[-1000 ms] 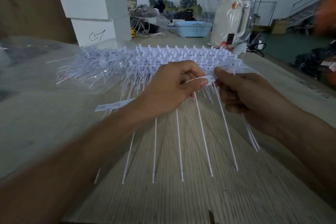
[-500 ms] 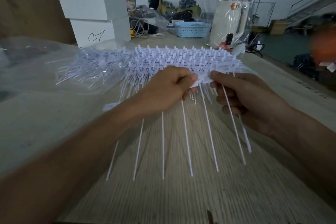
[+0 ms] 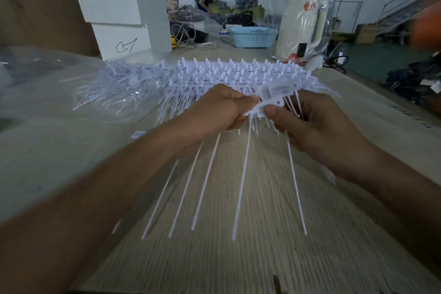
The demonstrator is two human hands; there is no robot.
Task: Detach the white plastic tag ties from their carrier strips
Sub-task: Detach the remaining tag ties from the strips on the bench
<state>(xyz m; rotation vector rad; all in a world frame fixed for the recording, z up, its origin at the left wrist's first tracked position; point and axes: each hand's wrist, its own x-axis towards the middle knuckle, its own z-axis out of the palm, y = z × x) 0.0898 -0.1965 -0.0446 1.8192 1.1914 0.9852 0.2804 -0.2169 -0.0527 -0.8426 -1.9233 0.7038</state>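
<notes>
My left hand grips one end of a white carrier strip whose several thin tag ties hang down toward me over the table. My right hand pinches the flat white tag head at the strip's right end between thumb and fingers, with a few loose ties trailing below that palm. Behind both hands lies a stack of full carrier strips. To its left lies a heap of loose white ties.
The wooden table runs toward me. A clear plastic sheet covers the left side. Two white boxes stand at the back left, a blue basket and a wrapped cream appliance at the back. A person crouches far off.
Both hands have lifted slightly and the right hand has twisted the tag head upward. The hanging ties have swung and fanned out, and the rightmost one now stands apart from the others.
</notes>
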